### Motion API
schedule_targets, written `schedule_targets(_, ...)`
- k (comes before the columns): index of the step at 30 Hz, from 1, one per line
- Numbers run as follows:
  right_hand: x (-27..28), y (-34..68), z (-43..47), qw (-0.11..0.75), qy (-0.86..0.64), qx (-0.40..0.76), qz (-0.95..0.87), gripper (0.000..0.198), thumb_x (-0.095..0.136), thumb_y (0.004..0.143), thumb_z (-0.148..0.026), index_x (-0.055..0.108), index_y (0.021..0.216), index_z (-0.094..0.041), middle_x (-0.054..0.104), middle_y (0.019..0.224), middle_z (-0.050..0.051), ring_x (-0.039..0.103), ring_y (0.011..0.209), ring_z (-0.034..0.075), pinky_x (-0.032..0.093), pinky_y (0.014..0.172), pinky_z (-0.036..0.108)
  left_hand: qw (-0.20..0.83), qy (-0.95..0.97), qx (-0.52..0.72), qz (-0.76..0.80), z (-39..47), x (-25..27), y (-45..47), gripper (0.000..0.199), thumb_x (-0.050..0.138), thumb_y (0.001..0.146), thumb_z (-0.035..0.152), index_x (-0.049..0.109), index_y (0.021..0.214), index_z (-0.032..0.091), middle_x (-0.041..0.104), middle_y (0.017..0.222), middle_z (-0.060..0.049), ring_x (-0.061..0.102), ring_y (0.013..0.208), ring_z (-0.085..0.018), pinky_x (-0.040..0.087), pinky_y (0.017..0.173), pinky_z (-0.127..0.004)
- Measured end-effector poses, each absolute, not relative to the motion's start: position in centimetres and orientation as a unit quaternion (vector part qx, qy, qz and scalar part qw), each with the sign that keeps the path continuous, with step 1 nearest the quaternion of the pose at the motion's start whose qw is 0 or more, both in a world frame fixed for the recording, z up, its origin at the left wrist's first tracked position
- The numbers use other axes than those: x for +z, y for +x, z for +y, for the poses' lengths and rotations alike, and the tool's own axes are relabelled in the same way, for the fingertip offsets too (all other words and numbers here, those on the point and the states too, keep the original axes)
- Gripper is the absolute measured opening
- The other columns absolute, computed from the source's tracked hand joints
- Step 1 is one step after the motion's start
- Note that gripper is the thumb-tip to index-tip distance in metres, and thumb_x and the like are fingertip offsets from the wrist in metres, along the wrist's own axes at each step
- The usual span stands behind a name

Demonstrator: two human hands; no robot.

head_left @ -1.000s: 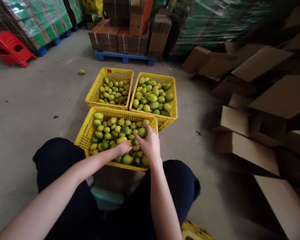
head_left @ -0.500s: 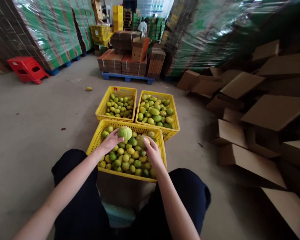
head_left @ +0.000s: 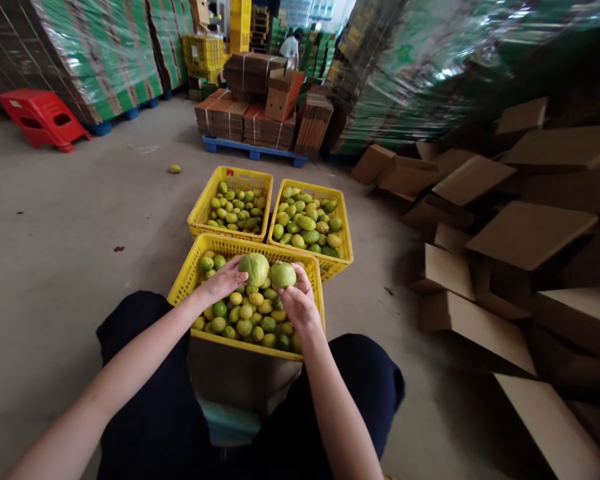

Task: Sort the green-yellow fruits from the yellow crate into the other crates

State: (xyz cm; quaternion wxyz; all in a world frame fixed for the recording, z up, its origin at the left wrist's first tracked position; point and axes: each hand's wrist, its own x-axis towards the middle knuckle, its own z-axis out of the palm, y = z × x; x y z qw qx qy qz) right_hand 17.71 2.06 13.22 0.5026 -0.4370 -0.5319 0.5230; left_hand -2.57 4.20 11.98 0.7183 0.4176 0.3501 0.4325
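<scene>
My left hand point(head_left: 226, 279) is closed on a large, pale green, bumpy lemon point(head_left: 255, 269). My right hand point(head_left: 300, 300) grips a second, smaller green lemon point(head_left: 283, 275). The two fruits are side by side, close together, above the near yellow crate point(head_left: 180, 283). Below my hands, that crate is filled with green and yellow lemons point(head_left: 245, 327). Fingers wrap the outer sides of each fruit, and some fingertips are hidden behind them.
Two more yellow crates of lemons, left point(head_left: 196, 217) and right point(head_left: 349, 233), stand just beyond. A loose lemon point(head_left: 175, 169) and a red stool point(head_left: 45, 120) are left. Cardboard boxes point(head_left: 530, 233) lie heaped right. Flattened cartons point(head_left: 223, 120) sit on a blue pallet point(head_left: 255, 151). A person point(head_left: 290, 48) is far back.
My right hand has turned and raised its lemon beside the one in my left hand, which stays held. The view has shifted slightly.
</scene>
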Motion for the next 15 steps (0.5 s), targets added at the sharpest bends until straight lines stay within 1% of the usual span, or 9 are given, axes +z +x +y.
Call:
schedule_targets(3, 13.1, 17.9, 2.1, 0.54, -0.391, 0.546, -0.507, 0.066, 0.066, 0.069, -0.048, 0.046, 0.129, -0.027, 0.061, 0.135, 0.013, 0.062, 0.118, 0.031, 0.053, 0.092, 0.046, 0.727, 0.412, 0.443, 0.324, 4.3, 12.0, -2.3, 0.074, 0.086, 0.06, 0.036, 0.057, 0.127, 0.022, 0.067, 0.119, -0.008, 0.06, 0.118, -0.028, 0.049, 0.099, -0.037)
schedule_targets(5, 12.9, 18.0, 2.2, 0.562, -0.37, 0.566, -0.476, 0.068, 0.076, 0.062, -0.039, 0.051, 0.125, -0.029, 0.063, 0.133, 0.009, 0.06, 0.121, 0.029, 0.05, 0.098, 0.043, 0.722, 0.422, 0.454, 0.307, 4.4, 12.2, -2.2, 0.071, 0.089, 0.057, 0.03, 0.061, 0.123, 0.022, 0.068, 0.117, -0.007, 0.062, 0.114, -0.026, 0.05, 0.095, -0.034)
schedule_targets(7, 12.7, 18.1, 2.4, 0.574, -0.355, 0.59, -0.444, 0.07, 0.083, 0.057, -0.03, 0.057, 0.121, -0.03, 0.065, 0.129, 0.005, 0.059, 0.122, 0.028, 0.048, 0.102, 0.041, 0.711, 0.431, 0.469, 0.297, 4.6, 12.2, -2.1, 0.069, 0.09, 0.054, 0.023, 0.065, 0.119, 0.022, 0.07, 0.113, -0.006, 0.065, 0.106, -0.023, 0.052, 0.088, -0.03)
schedule_targets(9, 12.5, 18.1, 2.6, 0.58, -0.344, 0.607, -0.421, 0.069, 0.086, 0.054, -0.024, 0.062, 0.118, -0.03, 0.067, 0.125, 0.003, 0.06, 0.121, 0.027, 0.048, 0.102, 0.039, 0.702, 0.431, 0.484, 0.296, 4.8, 12.1, -2.2, 0.068, 0.09, 0.051, 0.015, 0.067, 0.115, 0.023, 0.071, 0.108, -0.004, 0.066, 0.097, -0.019, 0.052, 0.084, -0.027)
schedule_targets(11, 12.3, 18.0, 2.9, 0.583, -0.341, 0.608, -0.417, 0.065, 0.087, 0.053, -0.022, 0.066, 0.114, -0.029, 0.068, 0.123, 0.003, 0.06, 0.119, 0.027, 0.048, 0.102, 0.039, 0.693, 0.433, 0.491, 0.303, 4.9, 11.9, -2.4, 0.067, 0.088, 0.05, 0.009, 0.067, 0.112, 0.023, 0.071, 0.105, -0.002, 0.066, 0.093, -0.016, 0.051, 0.083, -0.025)
schedule_targets(13, 12.1, 17.8, 3.2, 0.583, -0.338, 0.599, -0.433, 0.061, 0.088, 0.053, -0.02, 0.067, 0.11, -0.028, 0.068, 0.121, 0.003, 0.06, 0.118, 0.026, 0.049, 0.102, 0.039, 0.679, 0.438, 0.496, 0.317, 5.0, 11.7, -2.7, 0.067, 0.087, 0.049, 0.006, 0.068, 0.11, 0.023, 0.07, 0.104, -0.001, 0.066, 0.093, -0.016, 0.051, 0.085, -0.025)
schedule_targets(15, 11.8, 17.5, 3.5, 0.576, -0.335, 0.588, -0.458, 0.058, 0.088, 0.053, -0.019, 0.065, 0.106, -0.028, 0.068, 0.118, 0.003, 0.06, 0.116, 0.025, 0.05, 0.1, 0.038, 0.661, 0.446, 0.499, 0.338, 4.9, 11.5, -3.3, 0.067, 0.086, 0.048, 0.006, 0.067, 0.109, 0.023, 0.069, 0.107, -0.002, 0.065, 0.098, -0.017, 0.051, 0.087, -0.027)
